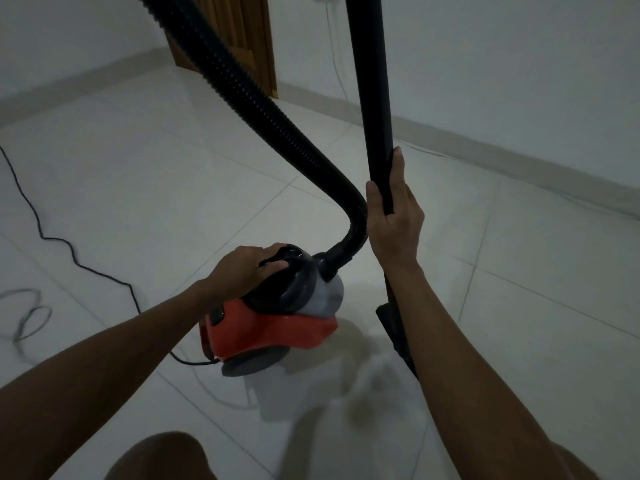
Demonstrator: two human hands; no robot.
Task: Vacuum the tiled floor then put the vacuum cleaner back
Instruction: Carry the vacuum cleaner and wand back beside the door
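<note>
Wand (372, 98) top cut off; left hand (247, 268) hides vacuum (277, 327) handle.

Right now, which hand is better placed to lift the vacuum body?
Left. The left hand already grips the handle atop the vacuum body; the right hand is occupied holding the upright wand.

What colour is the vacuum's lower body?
Red-orange, on the vacuum, clearest in the head view.
</note>
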